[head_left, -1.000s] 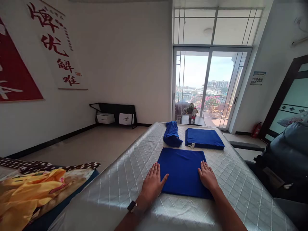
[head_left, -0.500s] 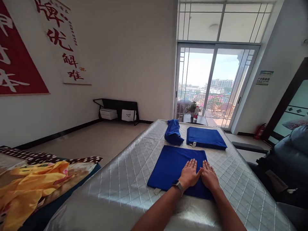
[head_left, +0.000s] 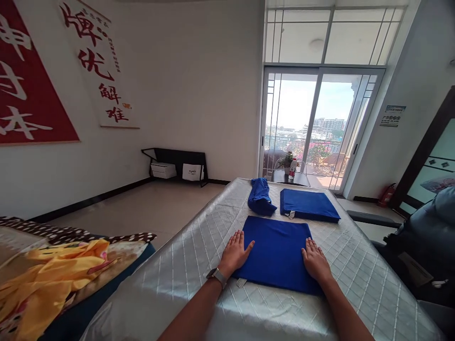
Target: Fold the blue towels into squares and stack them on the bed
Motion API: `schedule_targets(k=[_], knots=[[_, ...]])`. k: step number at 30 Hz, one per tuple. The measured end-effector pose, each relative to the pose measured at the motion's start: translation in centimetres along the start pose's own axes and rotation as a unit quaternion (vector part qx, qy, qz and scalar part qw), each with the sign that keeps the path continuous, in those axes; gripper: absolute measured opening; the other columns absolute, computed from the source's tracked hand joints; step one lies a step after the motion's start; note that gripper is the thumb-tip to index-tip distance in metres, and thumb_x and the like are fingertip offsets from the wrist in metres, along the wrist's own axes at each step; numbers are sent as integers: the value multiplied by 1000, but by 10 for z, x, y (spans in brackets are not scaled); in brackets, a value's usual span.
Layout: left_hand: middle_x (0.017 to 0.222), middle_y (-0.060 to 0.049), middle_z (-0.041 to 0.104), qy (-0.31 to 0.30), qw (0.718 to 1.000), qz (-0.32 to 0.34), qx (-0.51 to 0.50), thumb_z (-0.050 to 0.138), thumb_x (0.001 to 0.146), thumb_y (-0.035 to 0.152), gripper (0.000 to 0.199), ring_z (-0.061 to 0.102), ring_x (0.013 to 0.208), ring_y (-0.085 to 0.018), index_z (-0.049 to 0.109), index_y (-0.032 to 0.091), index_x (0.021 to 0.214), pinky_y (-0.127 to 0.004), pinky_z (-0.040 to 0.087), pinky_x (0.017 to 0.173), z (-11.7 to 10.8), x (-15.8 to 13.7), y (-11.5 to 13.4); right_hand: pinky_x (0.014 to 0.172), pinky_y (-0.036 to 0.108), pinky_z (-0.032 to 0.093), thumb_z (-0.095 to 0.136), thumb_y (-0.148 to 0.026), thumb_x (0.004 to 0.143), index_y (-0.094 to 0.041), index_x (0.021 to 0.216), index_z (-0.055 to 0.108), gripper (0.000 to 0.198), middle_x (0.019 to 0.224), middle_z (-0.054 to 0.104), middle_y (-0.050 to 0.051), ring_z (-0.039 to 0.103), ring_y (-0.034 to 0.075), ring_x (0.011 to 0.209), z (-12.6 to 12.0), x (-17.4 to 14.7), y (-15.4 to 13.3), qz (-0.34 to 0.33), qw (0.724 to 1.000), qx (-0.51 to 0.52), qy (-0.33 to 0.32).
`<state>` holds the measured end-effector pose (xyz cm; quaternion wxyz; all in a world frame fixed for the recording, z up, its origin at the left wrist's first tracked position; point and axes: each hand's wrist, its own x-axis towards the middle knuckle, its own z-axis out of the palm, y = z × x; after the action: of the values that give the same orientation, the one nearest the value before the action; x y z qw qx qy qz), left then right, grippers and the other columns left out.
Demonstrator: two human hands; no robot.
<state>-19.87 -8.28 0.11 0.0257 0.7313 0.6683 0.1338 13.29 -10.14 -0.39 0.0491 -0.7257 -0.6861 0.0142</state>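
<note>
One flat, rectangular blue cloth (head_left: 277,255), smooth and plain, lies on the silver quilted cover (head_left: 192,251), nearer than the stack of blue cloths (head_left: 310,205). The left hand (head_left: 234,252) and right hand (head_left: 316,261) rest along its side edges, fingers straight, grasping nothing. One crumpled blue bundle (head_left: 261,196) sits left of the stack. Two pale tags (head_left: 241,282) show, unreadable; beyond the stack, leftward, one wall scroll (head_left: 114,94) ends "解难".

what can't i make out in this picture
All in the head view:
Side edges of the flat blue rectangular cloth: partly covered by the left hand and right hand.
Small pale label by its near edge: print too small to read.
Crumpled blue cloth bundle: inside hidden by its own folds.
Red wall banner: cut off by the left edge.
</note>
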Motion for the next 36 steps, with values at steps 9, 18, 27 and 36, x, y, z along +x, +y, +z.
schedule_targets(k=[9, 18, 27, 36], knots=[[161, -19, 31, 20, 1000, 5, 1, 13, 98, 65, 84, 26, 150, -29, 30, 5, 155, -47, 20, 122, 0, 0, 2, 124, 43, 10, 22, -35, 98, -7, 157, 27, 65, 164, 22, 12, 13, 22, 153, -24, 13, 5, -17, 999, -47, 8], [161, -16, 30, 2, 1000, 17, 13, 11, 99, 65, 84, 25, 151, -28, 33, 6, 155, -47, 19, 124, -2, 0, -3, 123, 38, 16, 17, -40, 101, -4, 157, 25, 66, 165, 22, 12, 16, 20, 153, -18, 68, 1, -29, 999, 12, 10], [160, -13, 34, 1, 1000, 17, 19, 11, 99, 64, 81, 26, 150, -28, 34, 10, 155, -48, 19, 124, 4, 6, -5, 124, 37, 12, 18, -42, 101, -6, 158, 22, 67, 166, 20, 10, 14, 19, 153, 7, 75, 8, -15, 1000, 9, 11], [162, -13, 28, -10, 993, 115, 22, 11, 100, 65, 82, 24, 151, -25, 31, 7, 156, -42, 22, 124, -1, 9, 49, 124, 37, 10, 16, -40, 101, -5, 157, 24, 67, 165, 20, 12, 13, 20, 154, 2, 73, 3, -10, 999, 33, 7]])
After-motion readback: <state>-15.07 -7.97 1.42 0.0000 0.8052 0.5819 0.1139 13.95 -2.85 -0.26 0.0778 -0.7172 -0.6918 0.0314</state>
